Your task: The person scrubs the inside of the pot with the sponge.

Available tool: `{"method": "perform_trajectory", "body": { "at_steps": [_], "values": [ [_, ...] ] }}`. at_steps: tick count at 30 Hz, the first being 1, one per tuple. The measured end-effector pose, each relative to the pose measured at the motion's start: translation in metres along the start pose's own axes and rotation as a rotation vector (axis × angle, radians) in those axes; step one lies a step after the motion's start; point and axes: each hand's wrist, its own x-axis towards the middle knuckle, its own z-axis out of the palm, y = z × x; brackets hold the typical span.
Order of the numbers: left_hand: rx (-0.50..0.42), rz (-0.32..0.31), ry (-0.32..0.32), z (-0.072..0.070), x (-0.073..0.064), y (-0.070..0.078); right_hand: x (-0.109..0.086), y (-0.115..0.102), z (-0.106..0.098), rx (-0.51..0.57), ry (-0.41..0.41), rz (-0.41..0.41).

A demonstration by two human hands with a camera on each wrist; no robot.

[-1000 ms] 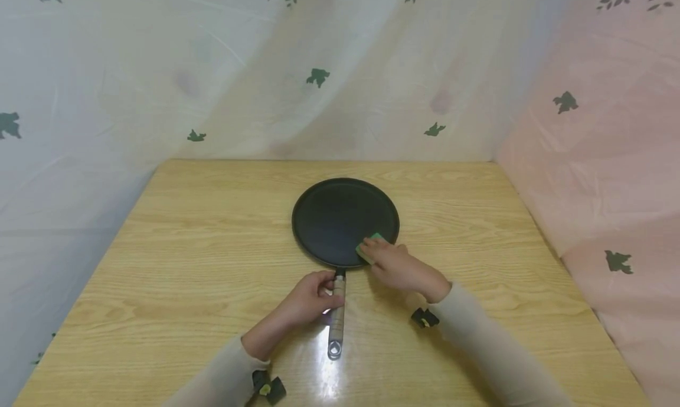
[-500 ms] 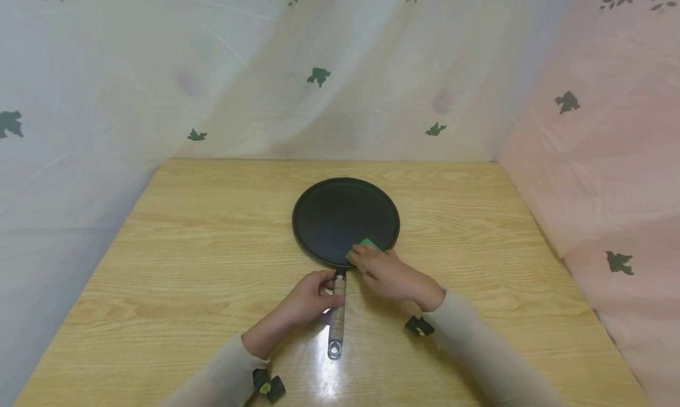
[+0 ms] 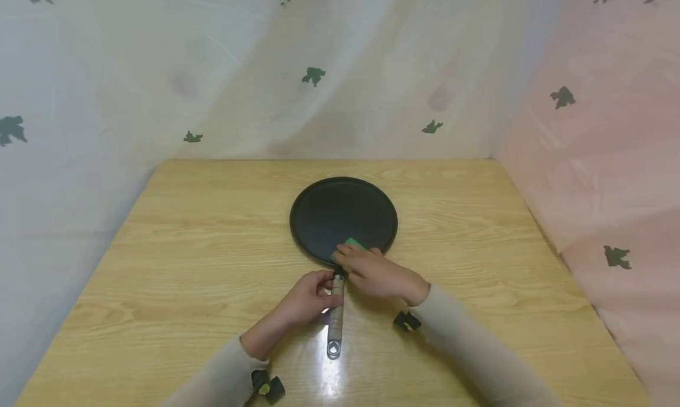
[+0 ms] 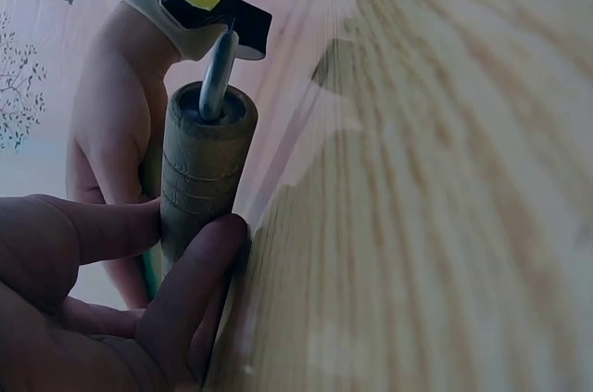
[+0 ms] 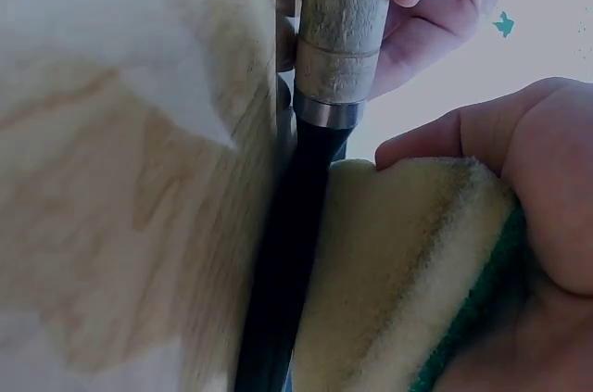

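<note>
A flat, round black crepe pan (image 3: 342,209) lies on the table with its wooden handle (image 3: 336,321) towards me. My left hand (image 3: 307,299) grips that handle near the pan, thumb on one side and fingers on the other. In my right hand (image 3: 378,272) is a sponge (image 5: 398,253), yellow foam with a green scouring side. The foam faces the pan's near edge, close to where the handle joins, and the green side is towards my palm. From the head view most of the sponge is hidden under my fingers; only a green corner shows.
The wood-grain table (image 3: 186,247) extends around the pan on all sides. Pale patterned cloth (image 3: 239,70) hangs behind it, and a pinkish cloth (image 3: 600,176) along the right. A black wrist mount (image 3: 407,321) sits under my right wrist.
My right hand has slid the sponge left along the pan's near edge, towards the handle. The left hand keeps its grip and the pan stays in place.
</note>
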Motion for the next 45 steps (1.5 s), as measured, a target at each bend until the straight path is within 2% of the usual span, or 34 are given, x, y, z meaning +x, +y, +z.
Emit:
{"method": "perform_trajectory", "body": {
  "at_steps": [7,16,23,31,38,45],
  "values": [
    [-0.003,0.013,-0.008,-0.002,-0.001,0.001,0.014,-0.006,-0.001,-0.001,-0.025,-0.01],
    [0.056,0.014,0.02,-0.003,-0.002,0.001,0.032,-0.012,0.004,-0.017,-0.028,0.016],
    [-0.003,0.009,-0.01,-0.004,-0.002,-0.001,0.044,-0.016,0.005,-0.022,-0.045,0.038],
    [0.007,0.027,0.0,-0.003,-0.003,-0.003,0.066,-0.018,0.005,-0.035,-0.066,0.039],
    [0.0,0.037,-0.017,-0.002,-0.002,-0.004,0.084,-0.019,0.0,-0.02,-0.081,0.065],
    [-0.006,0.035,-0.027,-0.003,-0.001,-0.003,0.098,-0.012,-0.005,-0.015,-0.077,0.071]
  ]
}}
